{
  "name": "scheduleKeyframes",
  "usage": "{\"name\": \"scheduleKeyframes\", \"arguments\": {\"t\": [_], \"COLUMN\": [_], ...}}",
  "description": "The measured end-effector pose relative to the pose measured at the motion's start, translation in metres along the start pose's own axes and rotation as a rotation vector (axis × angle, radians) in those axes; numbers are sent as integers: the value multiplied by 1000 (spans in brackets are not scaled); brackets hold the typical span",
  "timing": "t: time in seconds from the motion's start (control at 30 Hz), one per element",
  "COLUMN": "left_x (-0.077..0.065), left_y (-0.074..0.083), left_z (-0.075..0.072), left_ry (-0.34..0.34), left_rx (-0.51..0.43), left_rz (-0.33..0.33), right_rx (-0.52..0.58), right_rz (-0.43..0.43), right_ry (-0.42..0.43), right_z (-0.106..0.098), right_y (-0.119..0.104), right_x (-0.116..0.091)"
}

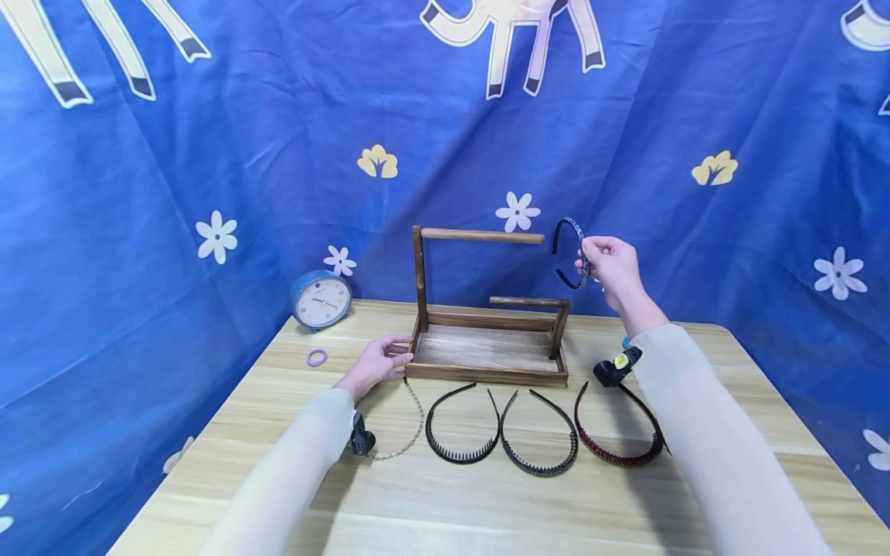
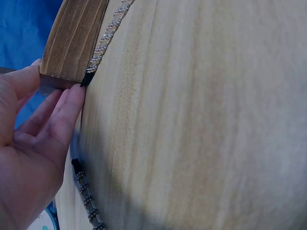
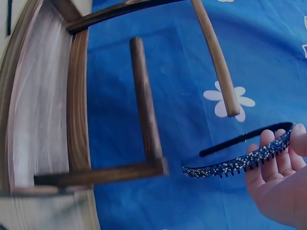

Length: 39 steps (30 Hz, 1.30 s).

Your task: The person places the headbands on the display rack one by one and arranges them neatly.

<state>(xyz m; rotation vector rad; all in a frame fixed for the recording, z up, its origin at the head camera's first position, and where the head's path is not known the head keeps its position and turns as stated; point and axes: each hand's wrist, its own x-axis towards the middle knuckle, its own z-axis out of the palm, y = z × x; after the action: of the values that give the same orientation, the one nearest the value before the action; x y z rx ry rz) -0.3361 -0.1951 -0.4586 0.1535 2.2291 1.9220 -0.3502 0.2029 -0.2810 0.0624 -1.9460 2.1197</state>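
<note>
My right hand [image 1: 612, 266] pinches a glittery blue headband [image 3: 230, 165] with small teeth along its inner side. It is held up in the air, beyond the free end of the upper bar of a wooden stand [image 1: 487, 373]. This stand has a tray base and two bars at different heights, each fixed at one side only. At the tray's front left corner, my left hand [image 2: 43, 120] grips the wood between thumb and fingers. A beaded headband [image 2: 106, 38] with black tips lies on the table right beside those fingers.
Two black toothed headbands [image 1: 462, 459] [image 1: 538, 469] and a dark red one [image 1: 622, 460] lie in a row before the stand. A blue round clock [image 1: 322, 301] and a purple ring [image 1: 317, 357] are at the left. Blue patterned cloth [image 1: 306, 154] hangs behind the table.
</note>
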Motion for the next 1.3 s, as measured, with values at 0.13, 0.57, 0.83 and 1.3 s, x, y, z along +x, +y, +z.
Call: {"name": "scheduleKeyframes", "arguments": {"t": [0.13, 0.57, 0.83, 1.3], "left_x": [-1, -1, -1, -1], "left_y": [2, -1, -2, -2], "left_z": [0, 1, -1, -1], "left_ry": [1, -6, -1, -1], "left_rx": [5, 6, 11, 3], "left_rz": [8, 22, 10, 27], "right_rx": [80, 115, 166, 304], "right_rz": [85, 233, 262, 244], "right_ry": [32, 49, 43, -35], "right_z": [11, 41, 55, 77], "right_y": [-1, 0, 6, 5], "right_x": [6, 15, 18, 18]}}
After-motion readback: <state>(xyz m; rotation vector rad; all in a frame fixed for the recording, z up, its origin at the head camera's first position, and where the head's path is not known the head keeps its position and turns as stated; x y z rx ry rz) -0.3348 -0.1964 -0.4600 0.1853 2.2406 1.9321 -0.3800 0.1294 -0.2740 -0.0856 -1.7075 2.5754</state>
